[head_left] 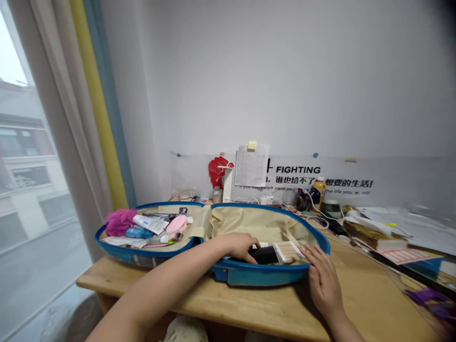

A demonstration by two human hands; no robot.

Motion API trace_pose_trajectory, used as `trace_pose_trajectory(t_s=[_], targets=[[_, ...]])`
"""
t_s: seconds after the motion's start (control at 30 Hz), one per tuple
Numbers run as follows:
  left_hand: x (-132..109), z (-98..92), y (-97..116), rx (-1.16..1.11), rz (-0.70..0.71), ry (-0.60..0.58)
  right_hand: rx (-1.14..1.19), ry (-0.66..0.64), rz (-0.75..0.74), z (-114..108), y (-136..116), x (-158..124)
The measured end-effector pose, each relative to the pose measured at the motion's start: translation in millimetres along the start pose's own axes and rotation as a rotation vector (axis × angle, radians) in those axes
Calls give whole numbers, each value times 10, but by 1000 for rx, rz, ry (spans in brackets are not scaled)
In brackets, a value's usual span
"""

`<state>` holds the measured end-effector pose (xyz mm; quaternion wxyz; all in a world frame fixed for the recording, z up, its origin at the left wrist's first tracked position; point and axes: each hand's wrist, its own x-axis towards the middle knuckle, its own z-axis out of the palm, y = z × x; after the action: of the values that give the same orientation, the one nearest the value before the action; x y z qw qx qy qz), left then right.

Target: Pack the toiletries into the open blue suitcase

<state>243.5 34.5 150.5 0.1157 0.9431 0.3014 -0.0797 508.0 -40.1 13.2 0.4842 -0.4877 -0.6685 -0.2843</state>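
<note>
A blue clamshell suitcase is lying open on the wooden desk, its two halves spreading side by side. The half on the left is holding a magenta mesh bath puff, with a white tube leaning beside it, a small blue packet or bottle sitting below the tube, and a pink oval item lying toward the hinge side among smaller pieces. The half on the right is showing much of its beige lining; near its front wall a black object is lying beside a clear pack of thin wooden sticks. The left forearm is slanting up from the lower left, passing in front of the hinge, and the left hand is reaching over the front rim, thumb and fingers closing around one end of the black object. The right hand is resting on the suitcase's outer corner, fingers extending loosely over the rim, gripping nothing, fingertips pointing toward the sticks.
</note>
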Motion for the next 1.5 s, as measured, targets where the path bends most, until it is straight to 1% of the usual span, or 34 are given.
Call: trace_pose_trajectory(t_s=[0.07,0.13,0.27,0.37,0.47,0.53,0.6,0.63,0.67,0.73,0.77,0.8,0.83,0.87,0.9,0.97,1.03,1.1,1.2,1.33,1.5], targets=[[50,39,42,35,-6,-23,-5,-4,-15,-3,3,-1],[103,83,88,65,-43,-35,-1,-3,-23,-2,5,-3],[165,148,137,121,-97,-28,20,-9,15,8,4,-5],[156,162,129,149,-83,-12,32,2,10,14,8,-3],[132,165,114,159,-84,-28,30,9,-9,20,25,-6],[110,152,91,131,-72,-51,22,-1,-12,25,40,-11],[63,107,23,61,-29,-56,18,-1,-17,31,53,-15],[22,69,-41,15,-5,-33,18,4,-20,33,58,-17],[-36,21,-130,-31,8,20,19,12,-21,36,62,-18],[-210,-89,-393,-87,-27,188,24,18,-14,41,66,-21],[-328,-141,-562,-78,-90,284,29,19,-9,43,66,-23],[-465,-184,-748,-42,-180,353,34,20,-2,45,65,-24],[-619,-213,-942,27,-296,392,40,21,3,47,63,-26],[-785,-227,-1135,136,-451,395,44,20,8,48,59,-27],[-958,-223,-1318,246,-599,360,46,17,13,48,55,-28],[-1301,-173,-1627,302,-758,311,40,13,24,46,43,-26],[-1602,-90,-1845,336,-865,266,25,7,23,38,30,-20],[-1832,-4,-1990,368,-933,231,12,6,7,28,21,-11],[-2028,96,-2135,403,-982,197,1,6,-16,19,17,-3],[-2105,157,-2270,424,-979,176,19,20,2,26,21,-7],[-2195,142,-2346,395,-926,157,34,13,27,24,12,-16]])
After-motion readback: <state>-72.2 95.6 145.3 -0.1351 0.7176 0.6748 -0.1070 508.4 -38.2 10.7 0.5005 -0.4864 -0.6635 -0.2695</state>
